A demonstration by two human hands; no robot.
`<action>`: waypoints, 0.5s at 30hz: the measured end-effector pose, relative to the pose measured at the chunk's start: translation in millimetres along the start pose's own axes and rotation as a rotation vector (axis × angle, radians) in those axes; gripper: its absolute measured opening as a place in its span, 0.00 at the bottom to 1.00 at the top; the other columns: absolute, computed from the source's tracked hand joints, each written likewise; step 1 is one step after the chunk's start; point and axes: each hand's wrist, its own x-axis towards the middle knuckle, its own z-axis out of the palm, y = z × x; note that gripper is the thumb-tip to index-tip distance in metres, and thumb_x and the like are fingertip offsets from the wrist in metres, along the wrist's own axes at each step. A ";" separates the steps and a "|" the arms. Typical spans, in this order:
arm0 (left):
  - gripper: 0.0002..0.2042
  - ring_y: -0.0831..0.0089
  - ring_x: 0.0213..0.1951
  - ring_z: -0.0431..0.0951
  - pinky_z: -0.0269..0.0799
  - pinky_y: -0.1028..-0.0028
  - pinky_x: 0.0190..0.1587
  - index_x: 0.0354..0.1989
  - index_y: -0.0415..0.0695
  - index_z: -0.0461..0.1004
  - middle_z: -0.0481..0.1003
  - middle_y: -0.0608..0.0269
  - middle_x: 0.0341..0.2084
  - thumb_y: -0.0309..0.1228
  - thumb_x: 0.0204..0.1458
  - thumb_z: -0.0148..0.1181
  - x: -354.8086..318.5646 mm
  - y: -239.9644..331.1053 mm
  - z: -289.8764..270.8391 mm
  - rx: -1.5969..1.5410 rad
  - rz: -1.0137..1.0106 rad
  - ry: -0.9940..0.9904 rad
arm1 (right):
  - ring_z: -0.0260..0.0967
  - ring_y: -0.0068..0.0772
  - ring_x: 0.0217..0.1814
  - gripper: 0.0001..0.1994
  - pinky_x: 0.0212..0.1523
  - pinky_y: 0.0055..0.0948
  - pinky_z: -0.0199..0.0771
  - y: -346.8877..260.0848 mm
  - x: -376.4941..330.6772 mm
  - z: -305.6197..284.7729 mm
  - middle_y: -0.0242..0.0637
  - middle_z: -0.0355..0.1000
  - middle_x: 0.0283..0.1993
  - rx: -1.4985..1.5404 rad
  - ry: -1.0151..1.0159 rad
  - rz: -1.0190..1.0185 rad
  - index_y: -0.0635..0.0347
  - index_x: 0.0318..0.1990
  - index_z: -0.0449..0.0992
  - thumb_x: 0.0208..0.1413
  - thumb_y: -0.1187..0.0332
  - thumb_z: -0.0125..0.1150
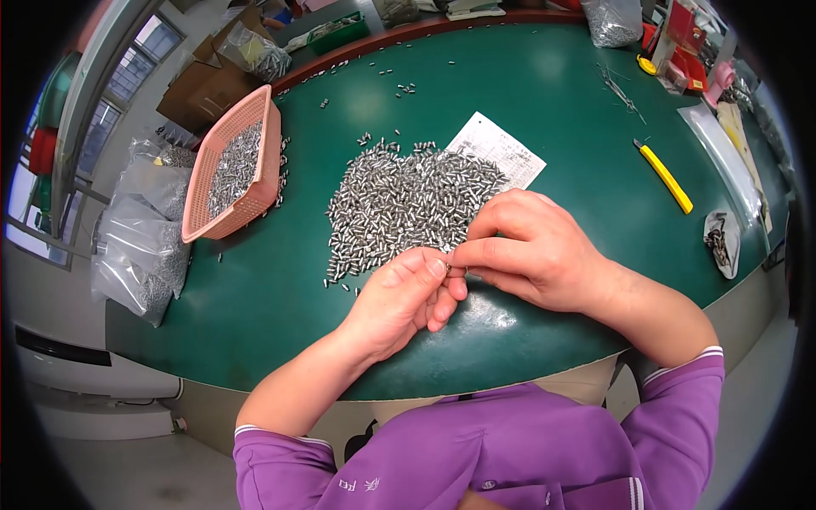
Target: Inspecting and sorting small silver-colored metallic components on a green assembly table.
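My left hand (408,297) and my right hand (535,251) meet over the near part of the green table (561,331), fingertips touching. Between the left thumb and forefinger sits a small metal piece (448,266), mostly covered by the fingers. The right thumb and forefinger pinch at the same spot; whether they grip that piece or another one is hidden. Just beyond the hands spreads a broad pile of small silvery metal cylinders (399,204). A printed white sheet (501,149) lies partly under the pile's far right side.
A pink plastic basket (223,223) of similar cylinders stands at the left, beside bulging clear bags (140,246). On the right lie a yellow utility knife (667,178), thin wires (623,92), clear plastic film (722,157) and a small white bag (721,246). Another filled bag (614,21) stands at the back.
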 end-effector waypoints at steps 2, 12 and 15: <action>0.11 0.80 0.26 0.69 0.66 0.80 0.27 0.41 0.40 0.68 0.73 0.62 0.32 0.37 0.65 0.47 0.6 -0.3 -0.2 -0.007 0.001 -0.001 | 0.70 0.35 0.38 0.13 0.38 0.35 0.70 0.1 0.0 -2.0 0.31 0.70 0.35 -0.028 -0.020 -0.003 0.54 0.40 0.79 0.43 0.71 0.67; 0.04 0.83 0.22 0.66 0.62 0.82 0.22 0.42 0.42 0.69 0.72 0.64 0.29 0.26 0.61 0.52 0.3 0.6 -5.5 0.258 0.229 0.074 | 0.70 0.42 0.44 0.14 0.44 0.37 0.71 23.1 -4.1 -13.9 0.37 0.72 0.39 -0.231 0.070 0.196 0.54 0.41 0.76 0.45 0.74 0.65; 0.06 0.84 0.24 0.68 0.64 0.83 0.27 0.41 0.42 0.69 0.72 0.67 0.30 0.25 0.58 0.57 1.7 1.0 -11.7 0.444 0.356 0.117 | 0.69 0.44 0.50 0.14 0.50 0.38 0.70 41.3 -5.6 -37.1 0.38 0.72 0.43 -0.399 0.144 0.360 0.55 0.44 0.74 0.48 0.73 0.62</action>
